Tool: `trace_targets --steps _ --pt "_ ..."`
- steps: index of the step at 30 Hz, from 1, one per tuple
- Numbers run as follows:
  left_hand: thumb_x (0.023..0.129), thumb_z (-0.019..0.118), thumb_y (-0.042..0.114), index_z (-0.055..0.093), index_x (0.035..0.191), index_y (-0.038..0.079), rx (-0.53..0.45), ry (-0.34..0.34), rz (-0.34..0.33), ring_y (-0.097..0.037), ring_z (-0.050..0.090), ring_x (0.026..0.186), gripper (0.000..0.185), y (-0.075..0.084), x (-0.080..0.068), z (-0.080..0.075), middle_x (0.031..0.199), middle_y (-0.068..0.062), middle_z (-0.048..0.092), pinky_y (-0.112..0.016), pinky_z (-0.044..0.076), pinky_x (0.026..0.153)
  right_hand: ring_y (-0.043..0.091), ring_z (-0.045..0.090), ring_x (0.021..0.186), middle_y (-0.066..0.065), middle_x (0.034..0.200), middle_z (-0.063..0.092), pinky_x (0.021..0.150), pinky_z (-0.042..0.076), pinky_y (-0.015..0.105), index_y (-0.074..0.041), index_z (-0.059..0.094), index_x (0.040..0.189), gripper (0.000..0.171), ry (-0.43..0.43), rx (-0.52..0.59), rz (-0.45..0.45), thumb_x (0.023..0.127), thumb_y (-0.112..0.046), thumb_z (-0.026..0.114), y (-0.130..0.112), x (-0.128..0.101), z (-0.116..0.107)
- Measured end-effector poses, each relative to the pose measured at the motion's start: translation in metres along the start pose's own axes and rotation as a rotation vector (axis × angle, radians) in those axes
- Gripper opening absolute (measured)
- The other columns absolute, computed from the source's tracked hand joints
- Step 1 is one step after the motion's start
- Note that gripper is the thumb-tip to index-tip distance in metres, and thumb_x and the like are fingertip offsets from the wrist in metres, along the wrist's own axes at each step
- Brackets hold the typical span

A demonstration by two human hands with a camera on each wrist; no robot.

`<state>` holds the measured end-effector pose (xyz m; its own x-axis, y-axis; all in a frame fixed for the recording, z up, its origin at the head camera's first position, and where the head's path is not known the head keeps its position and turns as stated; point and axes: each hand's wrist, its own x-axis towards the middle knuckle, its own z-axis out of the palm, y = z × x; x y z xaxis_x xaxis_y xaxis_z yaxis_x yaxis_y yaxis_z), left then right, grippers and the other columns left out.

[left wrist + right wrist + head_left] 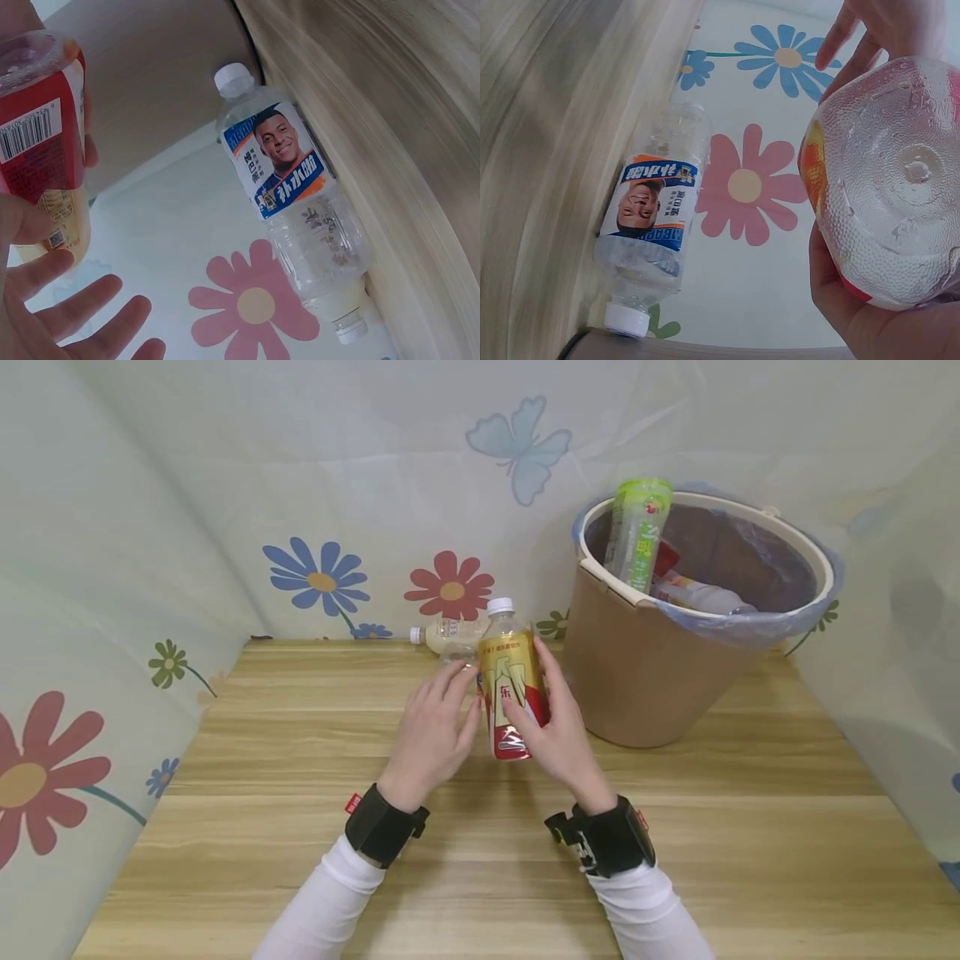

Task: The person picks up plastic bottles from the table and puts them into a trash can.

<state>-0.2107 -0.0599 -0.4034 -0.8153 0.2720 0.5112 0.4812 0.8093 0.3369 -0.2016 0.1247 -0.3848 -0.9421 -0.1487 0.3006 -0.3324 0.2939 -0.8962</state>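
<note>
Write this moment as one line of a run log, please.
right hand: grips yellow-red bottle upright | left hand: open beside it | clear bottle: lying on table | bin: holds bottles

Gold-and-red labelled bottle (512,689), white cap. Clear bottle (300,217), blue-orange-white label bearing a face. Tan bucket (645,668), cream rim, bluish liner. Green-labelled bottle (639,531). Pale curtain (225,485): blue, red flowers, blue butterfly. Light wood-grain table (300,827).

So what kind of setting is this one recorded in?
Probably a staged recording booth, not a lived-in room: a wooden table closed in on three sides by flower-and-butterfly printed cloth, with a lined waste bin of empty bottles. The right hand grips a yellow-and-red bottle above the table.
</note>
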Motion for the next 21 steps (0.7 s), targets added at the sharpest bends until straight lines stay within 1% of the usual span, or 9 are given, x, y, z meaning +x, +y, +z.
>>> trace_targets --steps 4,9,12,14,17,19,21 --pt "0.096 0.060 0.018 0.052 0.144 0.009 0.040 0.013 0.015 -0.031 0.059 0.127 0.049 0.004 0.001 0.000 0.138 -0.010 0.060 -0.051 0.053 0.103 0.034 0.060 0.114 0.016 0.144 0.047 0.089 0.059 0.053 -0.023 0.018 0.162 0.084 0.003 -0.007 -0.006 0.093 -0.017 0.066 -0.004 0.001 -0.003" --pt "0.095 0.063 0.016 0.053 0.143 0.009 0.040 0.024 0.016 -0.029 0.061 0.123 0.050 0.009 0.005 0.000 0.134 -0.009 0.062 -0.048 0.055 0.098 0.035 0.064 0.110 0.017 0.139 0.048 0.085 0.061 0.051 -0.022 0.019 0.162 0.083 0.000 -0.008 -0.042 0.094 -0.015 0.066 -0.019 0.008 -0.012" --pt "0.094 0.063 0.015 0.052 0.144 0.011 0.040 0.031 0.031 -0.028 0.060 0.123 0.051 0.013 0.008 0.000 0.135 -0.008 0.061 -0.047 0.054 0.101 0.033 0.063 0.111 0.016 0.139 0.048 0.085 0.061 0.048 -0.024 0.018 0.161 0.083 0.005 -0.004 -0.077 0.094 -0.014 0.066 -0.034 0.016 -0.023" --pt "0.095 0.063 0.016 0.051 0.145 0.012 0.047 0.026 0.047 -0.028 0.060 0.123 0.052 0.017 0.011 0.002 0.135 -0.008 0.061 -0.046 0.053 0.103 0.029 0.062 0.113 0.014 0.139 0.048 0.086 0.060 0.042 -0.025 0.017 0.161 0.084 0.013 -0.005 -0.105 0.094 -0.013 0.065 -0.045 0.023 -0.031" --pt "0.095 0.062 0.018 0.051 0.145 0.013 0.048 0.010 0.076 -0.028 0.061 0.124 0.051 0.024 0.016 0.006 0.138 -0.008 0.060 -0.045 0.052 0.104 0.024 0.058 0.117 0.011 0.143 0.046 0.088 0.058 0.032 -0.025 0.016 0.162 0.084 0.042 0.027 -0.151 0.094 -0.011 0.064 -0.063 0.033 -0.046" --pt "0.095 0.062 0.017 0.051 0.144 0.013 0.033 0.004 0.097 -0.028 0.061 0.124 0.051 0.030 0.019 0.008 0.139 -0.009 0.060 -0.046 0.053 0.103 0.022 0.059 0.119 0.008 0.143 0.045 0.088 0.058 0.025 -0.025 0.016 0.162 0.083 0.078 0.048 -0.190 0.094 -0.010 0.063 -0.075 0.040 -0.057" --pt "0.095 0.061 0.017 0.051 0.144 0.014 0.019 -0.002 0.120 -0.028 0.061 0.125 0.050 0.036 0.022 0.011 0.140 -0.009 0.059 -0.045 0.054 0.103 0.021 0.061 0.118 0.004 0.139 0.045 0.086 0.058 0.020 -0.024 0.017 0.162 0.081 0.128 0.064 -0.231 0.095 -0.011 0.061 -0.087 0.047 -0.069"
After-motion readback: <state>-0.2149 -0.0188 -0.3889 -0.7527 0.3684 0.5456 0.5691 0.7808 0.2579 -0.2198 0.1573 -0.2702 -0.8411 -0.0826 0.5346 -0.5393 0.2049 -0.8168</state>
